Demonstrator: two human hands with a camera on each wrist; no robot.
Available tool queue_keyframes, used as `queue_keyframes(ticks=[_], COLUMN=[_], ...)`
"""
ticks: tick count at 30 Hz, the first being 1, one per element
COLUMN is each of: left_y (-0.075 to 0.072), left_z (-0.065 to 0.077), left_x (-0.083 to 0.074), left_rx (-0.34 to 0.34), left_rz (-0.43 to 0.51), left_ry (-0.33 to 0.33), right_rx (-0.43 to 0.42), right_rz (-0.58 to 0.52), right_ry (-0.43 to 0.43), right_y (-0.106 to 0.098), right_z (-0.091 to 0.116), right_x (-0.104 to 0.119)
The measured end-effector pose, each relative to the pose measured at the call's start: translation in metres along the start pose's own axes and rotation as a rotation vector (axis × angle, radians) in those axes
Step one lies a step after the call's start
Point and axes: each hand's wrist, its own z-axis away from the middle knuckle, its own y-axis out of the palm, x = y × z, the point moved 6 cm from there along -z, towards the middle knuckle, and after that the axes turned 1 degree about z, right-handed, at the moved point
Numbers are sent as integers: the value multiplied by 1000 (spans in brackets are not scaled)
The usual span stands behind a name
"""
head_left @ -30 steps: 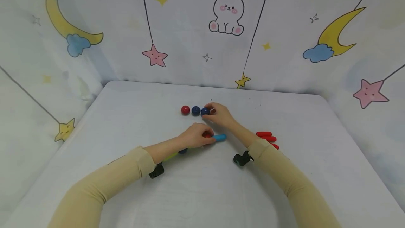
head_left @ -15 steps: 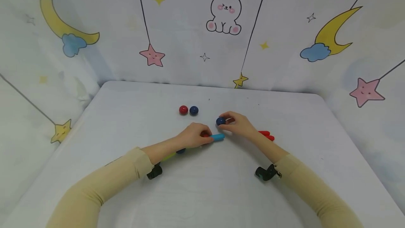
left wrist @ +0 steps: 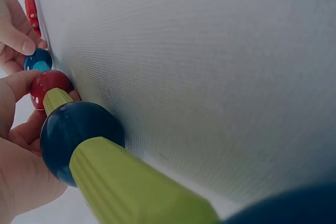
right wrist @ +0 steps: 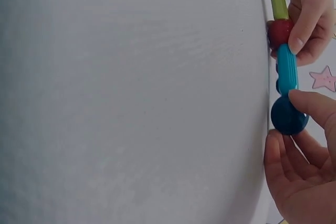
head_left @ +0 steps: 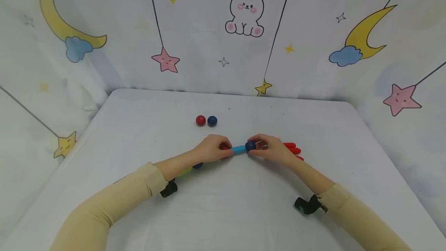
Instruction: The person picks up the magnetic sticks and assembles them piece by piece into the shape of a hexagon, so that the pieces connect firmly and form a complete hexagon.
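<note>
My left hand (head_left: pixel 210 148) grips a red ball (left wrist: pixel 50 88) that joins a yellow-green rod (right wrist: pixel 279 2) to a light blue rod (head_left: pixel 239 149). Between my right thumb and fingers is a dark blue ball (head_left: pixel 250 145), right at the free end of the light blue rod; the right hand (head_left: pixel 273 150) is to the right of the left one. Behind the left hand the chain carries on with another dark blue ball (left wrist: pixel 79 129) and a thick yellow-green rod (left wrist: pixel 131 182), partly hidden by the left forearm in the head view.
Farther back on the white table (head_left: pixel 156 115) lie a loose red ball (head_left: pixel 200 120) and a loose dark blue ball (head_left: pixel 212 121), side by side. Several red rods (head_left: pixel 294 150) lie just beyond the right hand and wrist. A printed cloth (head_left: pixel 202 22) hangs behind the table.
My right hand has taken a dark blue ball from the back row and brought it toward me and to the right, up to the light blue rod's end. The left hand has kept its hold.
</note>
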Motion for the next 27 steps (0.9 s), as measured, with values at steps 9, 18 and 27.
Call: queue_keyframes(ticks=[9,18,27], left_y=[-1,14,22], left_z=[-9,-31,-39], left_x=[-7,-19,-22], left_rx=[36,122,104], left_rz=[-15,-32,-97], left_ry=[4,-15,7], right_rx=[11,37,15], right_rz=[3,-50,4], right_ry=[22,12,10], right_y=[-1,-2,-20], right_z=[3,3,8], right_x=[-1,-2,-2])
